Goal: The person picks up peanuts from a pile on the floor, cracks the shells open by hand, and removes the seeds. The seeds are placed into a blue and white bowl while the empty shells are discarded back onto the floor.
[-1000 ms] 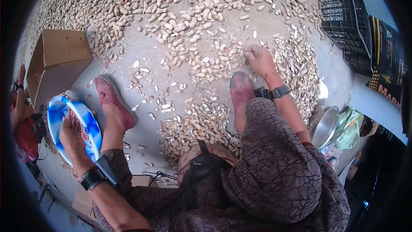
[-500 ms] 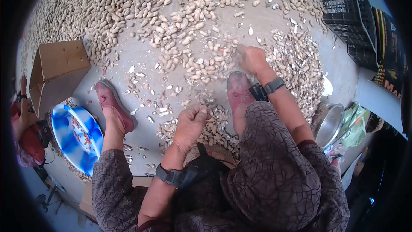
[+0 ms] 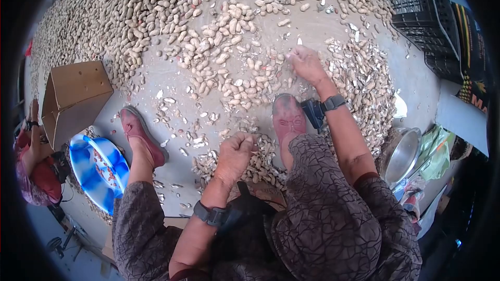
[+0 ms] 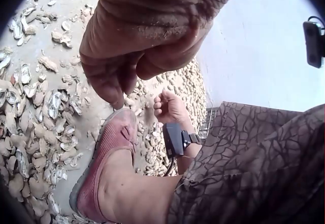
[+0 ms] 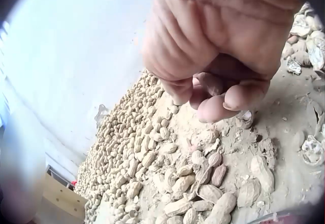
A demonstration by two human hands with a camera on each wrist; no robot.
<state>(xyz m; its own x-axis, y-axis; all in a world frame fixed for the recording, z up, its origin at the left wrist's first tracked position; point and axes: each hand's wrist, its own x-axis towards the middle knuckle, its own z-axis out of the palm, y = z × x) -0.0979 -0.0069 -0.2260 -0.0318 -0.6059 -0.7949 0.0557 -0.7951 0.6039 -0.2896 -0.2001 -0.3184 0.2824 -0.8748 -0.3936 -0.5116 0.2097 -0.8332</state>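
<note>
My right hand (image 3: 308,65) is low over the floor, beside scattered whole peanuts (image 3: 252,80). In the right wrist view its curled fingers hold what looks like a brownish peanut (image 5: 210,83), mostly hidden by fingers and palm. My left hand (image 3: 234,157) hangs above a heap of empty shells (image 3: 266,158) between the feet. Its fingers are curled toward the thumb, and nothing shows between them in the left wrist view. A blue and white basin (image 3: 86,177) with reddish peanut kernels (image 3: 107,174) stands at the left.
A large spread of peanuts (image 3: 109,15) covers the far floor. An open cardboard box (image 3: 80,91) stands left, near another person's arm (image 3: 36,145). To the right are a shell pile (image 3: 359,80), black crates (image 3: 424,15) and a metal bowl (image 3: 401,153). Red shoes (image 3: 289,117) flank the middle.
My left hand has left the basin and moved right, over the shells between the feet, its fingers curling in. My right hand stays near the same peanuts, shifted slightly.
</note>
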